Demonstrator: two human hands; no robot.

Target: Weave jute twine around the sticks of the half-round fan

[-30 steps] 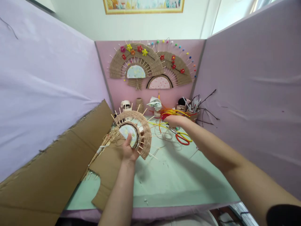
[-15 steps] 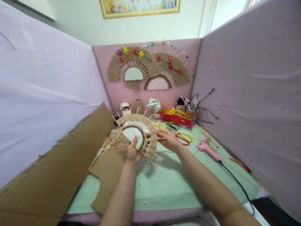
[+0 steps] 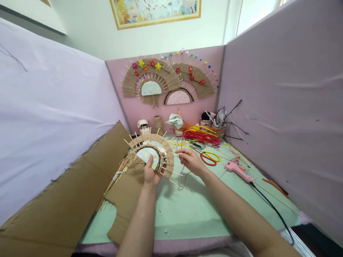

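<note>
My left hand (image 3: 152,175) grips a half-round woven fan (image 3: 168,157) by its centre, thumb lying on the pale, patterned half-disc (image 3: 144,154). Thin wooden sticks radiate from that half-disc, and a band of brown twine is woven across them. Stick ends jut out past the band. Just right of the band, my right hand (image 3: 190,160) is closed in a pinch near the stick tips. A thin strand of twine (image 3: 182,185) hangs in a loop below it; the exact grip between the fingertips is small and hard to see.
Cardboard (image 3: 125,196) lies at the left. Right of my hands are scissors (image 3: 210,157) and a pink glue gun (image 3: 239,171) with a black cord. Red and yellow pipe cleaners (image 3: 200,135), a twine spool (image 3: 158,124) and a pot of pens (image 3: 219,131) stand behind. Finished fans (image 3: 152,71) hang on the back panel.
My right hand has drawn back from the fan's edge, and its fingers have come together in a pinch. The fan has shifted slightly left in view, still in my left hand.
</note>
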